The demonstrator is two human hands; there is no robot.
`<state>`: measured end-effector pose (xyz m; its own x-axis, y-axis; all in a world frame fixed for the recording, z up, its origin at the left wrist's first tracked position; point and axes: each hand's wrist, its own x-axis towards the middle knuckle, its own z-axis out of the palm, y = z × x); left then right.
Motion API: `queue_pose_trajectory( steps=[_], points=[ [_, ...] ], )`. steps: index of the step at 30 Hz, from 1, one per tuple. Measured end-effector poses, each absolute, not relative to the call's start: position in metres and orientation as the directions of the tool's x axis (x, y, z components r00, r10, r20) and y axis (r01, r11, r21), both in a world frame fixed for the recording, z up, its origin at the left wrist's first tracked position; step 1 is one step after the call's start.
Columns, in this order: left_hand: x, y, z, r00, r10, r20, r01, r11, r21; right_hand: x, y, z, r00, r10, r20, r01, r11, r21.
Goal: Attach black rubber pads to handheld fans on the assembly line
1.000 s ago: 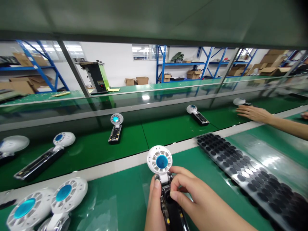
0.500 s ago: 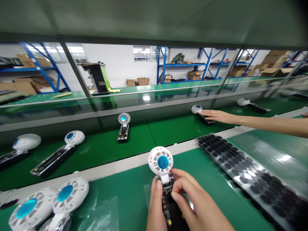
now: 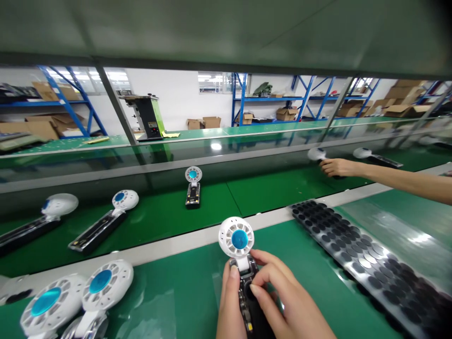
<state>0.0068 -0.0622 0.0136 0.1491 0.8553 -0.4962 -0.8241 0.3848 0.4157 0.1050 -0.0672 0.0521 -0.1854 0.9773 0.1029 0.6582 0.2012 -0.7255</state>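
Observation:
In the head view, my left hand (image 3: 230, 303) is closed around the black body of a small handheld fan (image 3: 239, 239). The fan stands upright, its white round grille with a blue centre facing me. My right hand (image 3: 277, 292) is bent over the front of the same body. Its thumb and forefinger pinch at a dark round disc (image 3: 249, 290), set against the body just below the white neck. Part of the disc and the lower body are hidden by my fingers. On my right lies a long sheet of black round discs (image 3: 353, 249).
Two more fans (image 3: 100, 282) stand at lower left beside clear plastic film (image 3: 150, 301). Beyond the pale rail (image 3: 176, 241), several fans lie on a green conveyor belt (image 3: 158, 214). A co-worker's hand (image 3: 337, 168) grips one fan at right. A shelf panel (image 3: 226, 33) overhangs everything.
Fans on the belt have shifted to the right. The co-worker's hand has moved right and closed on a fan. My hands hold nearly the same pose.

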Motion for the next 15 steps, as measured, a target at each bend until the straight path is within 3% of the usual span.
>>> queue_pose_trajectory(
  steps=[4, 7, 10, 15],
  points=[
    [0.005, -0.062, 0.011, 0.149, 0.867, -0.476, -0.792, 0.392, 0.467, 0.106, -0.066, 0.045, -0.100, 0.995, 0.021, 0.529, 0.071, -0.846],
    [0.004, -0.061, 0.009, 0.152, 0.891, -0.427, -0.773, 0.377, 0.510, 0.105, -0.062, 0.040, -0.086, 0.986, -0.140, 0.201, -0.121, -0.972],
    [0.005, -0.063, 0.006, 0.138, 0.892, -0.430, -0.769, 0.370, 0.521, 0.104, -0.060, 0.042, -0.206, 0.962, -0.178, -0.015, -0.185, -0.983],
    [0.005, -0.066, -0.002, 0.095, 0.891, -0.443, -0.781, 0.343, 0.522, 0.103, -0.059, 0.049, -0.287, 0.937, -0.201, -0.099, -0.238, -0.966]
  ],
)
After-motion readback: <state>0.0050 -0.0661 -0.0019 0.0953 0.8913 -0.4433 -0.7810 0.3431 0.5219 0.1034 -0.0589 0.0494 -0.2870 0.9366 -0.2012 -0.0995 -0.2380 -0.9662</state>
